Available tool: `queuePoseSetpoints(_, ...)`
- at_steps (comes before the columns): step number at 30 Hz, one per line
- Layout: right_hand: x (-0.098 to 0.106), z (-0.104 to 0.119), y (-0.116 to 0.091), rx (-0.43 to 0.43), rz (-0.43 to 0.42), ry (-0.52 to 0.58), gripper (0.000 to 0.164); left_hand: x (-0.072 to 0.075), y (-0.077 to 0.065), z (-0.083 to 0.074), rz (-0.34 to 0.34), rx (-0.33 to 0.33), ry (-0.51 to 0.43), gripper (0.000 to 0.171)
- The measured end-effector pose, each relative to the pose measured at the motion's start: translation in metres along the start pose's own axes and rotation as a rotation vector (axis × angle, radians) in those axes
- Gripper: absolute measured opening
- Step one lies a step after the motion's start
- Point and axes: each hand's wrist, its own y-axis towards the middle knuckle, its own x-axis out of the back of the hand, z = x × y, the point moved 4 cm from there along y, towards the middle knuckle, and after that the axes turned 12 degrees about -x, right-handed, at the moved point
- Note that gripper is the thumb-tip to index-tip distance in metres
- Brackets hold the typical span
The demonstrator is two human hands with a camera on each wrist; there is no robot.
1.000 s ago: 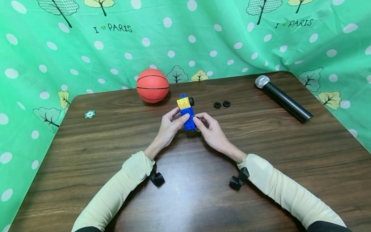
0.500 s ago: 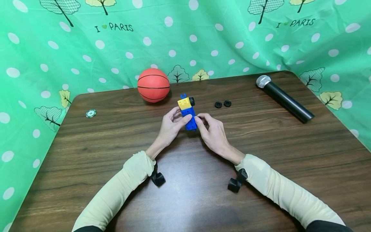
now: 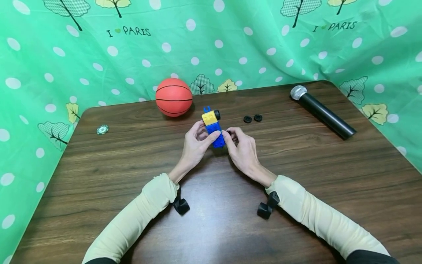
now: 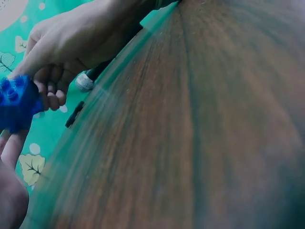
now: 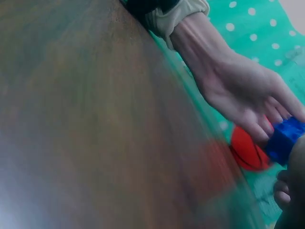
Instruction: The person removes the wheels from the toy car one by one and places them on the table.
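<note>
Left hand [image 3: 193,145] pinches the brick toy [image 3: 213,127]; whether the curled right hand [image 3: 243,150] grips anything is hidden.

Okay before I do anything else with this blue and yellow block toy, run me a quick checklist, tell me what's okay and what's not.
1. Toy held by your left hand: ok, thumb on the blue part.
2. Black wheel at the right side of the yellow block: ok, there; whether it's fully seated, cannot tell.
3. What your right hand has between its fingers, at the toy's right side: cannot tell, the fingers hide it.
4. Two loose wheels in sight: ok, both on the table.
5. Ball and microphone apart from your hands: ok.
</note>
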Motion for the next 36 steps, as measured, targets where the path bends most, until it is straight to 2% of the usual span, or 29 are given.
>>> queuePoseSetpoints(4,0.002,-0.002,0.003,0.015,-0.004,0.024,0.016,0.001,0.0,-0.002,-0.006,-0.025,0.009,0.039)
queuePoseSetpoints(9,0.006,-0.005,0.005,0.148,0.019,0.014,0.013,0.002,0.001,-0.001,-0.003,0.007,-0.004,0.038)
queuePoseSetpoints(14,0.017,-0.01,0.01,0.248,0.007,-0.046,0.021,0.006,0.001,0.001,-0.01,0.037,0.0,0.037)
queuePoseSetpoints(22,0.035,-0.019,0.017,0.262,-0.017,-0.123,0.032,0.008,0.001,0.003,-0.006,0.052,0.003,0.038)
queuePoseSetpoints(29,0.046,-0.029,0.023,0.269,-0.023,-0.166,0.033,0.008,0.001,0.005,-0.001,0.06,-0.006,0.036)
queuePoseSetpoints(36,0.056,-0.043,0.028,0.234,-0.001,-0.207,0.033,0.008,0.001,0.005,0.003,0.067,-0.01,0.035)
